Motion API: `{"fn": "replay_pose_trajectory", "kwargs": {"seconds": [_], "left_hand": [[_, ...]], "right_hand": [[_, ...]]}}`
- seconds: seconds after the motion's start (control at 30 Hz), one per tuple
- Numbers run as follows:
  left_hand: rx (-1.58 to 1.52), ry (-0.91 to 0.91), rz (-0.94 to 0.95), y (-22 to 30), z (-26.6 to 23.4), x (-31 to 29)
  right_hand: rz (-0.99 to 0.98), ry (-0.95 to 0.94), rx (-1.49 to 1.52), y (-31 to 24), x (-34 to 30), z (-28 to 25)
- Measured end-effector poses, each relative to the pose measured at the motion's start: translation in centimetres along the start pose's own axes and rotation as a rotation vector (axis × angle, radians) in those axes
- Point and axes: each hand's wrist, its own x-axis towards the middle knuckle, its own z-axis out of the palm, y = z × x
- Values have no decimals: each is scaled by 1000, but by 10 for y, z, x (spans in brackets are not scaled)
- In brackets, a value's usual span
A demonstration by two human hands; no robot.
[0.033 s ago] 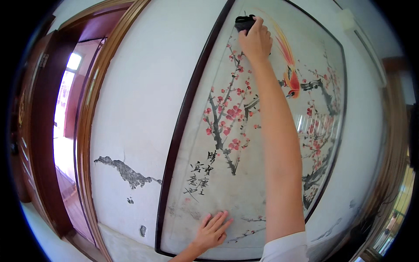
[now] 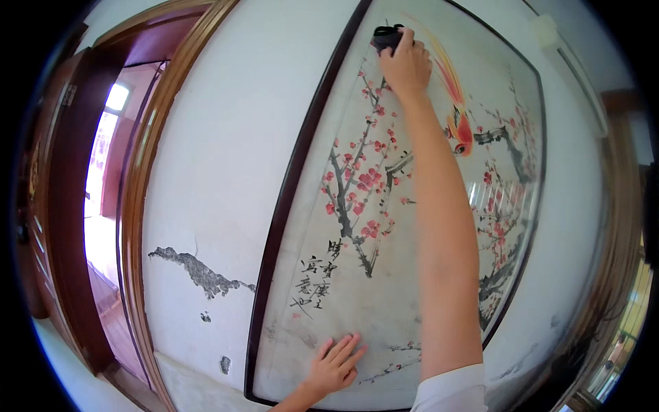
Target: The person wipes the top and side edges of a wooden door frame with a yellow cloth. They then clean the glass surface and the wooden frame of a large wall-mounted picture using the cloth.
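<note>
A large framed painting (image 2: 384, 302) with red blossoms and a long-tailed bird hangs on the wall in front of me, its surface glossy with reflections. Near its top edge, my right hand (image 2: 409, 67) grips a bunched black cloth (image 2: 386, 38) and presses it to the painting's surface. That raised forearm crosses the picture and hides part of it. Low on the painting, my left hand (image 2: 334, 364) rests against the surface with fingers spread, holding nothing. A dark frame edge (image 2: 300, 161) runs along the left side.
To the left, white wall (image 2: 213, 137) shows a patch of peeled plaster (image 2: 203, 272). Further left is a wooden door frame (image 2: 141, 158) with an open brown door (image 2: 65, 199). A long white fixture (image 2: 570, 69) is mounted at the upper right.
My right hand and the black cloth have shifted very slightly to the right. The left hand stays in its place on the painting.
</note>
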Motion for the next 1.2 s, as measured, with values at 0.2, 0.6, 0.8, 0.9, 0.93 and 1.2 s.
{"fn": "replay_pose_trajectory", "kwargs": {"seconds": [0.2,0.6,0.8,0.9,0.93,1.2], "left_hand": [[-5,27,-28,2,8,-2],[-110,16,-1,-4,4,-3],[-134,-21,17,-1,0,0],[-135,-47,29,-3,-4,0],[-129,-67,36,-5,-6,-1],[-62,-105,126,-17,-5,-3]], "right_hand": [[68,15,-65,-3,38,27],[-245,-136,65,-19,6,7],[-320,-187,178,-33,-57,-39],[-319,-276,264,-45,-88,-74],[-314,-306,299,-48,-96,-82],[-581,-594,442,-37,-160,-143]]}}
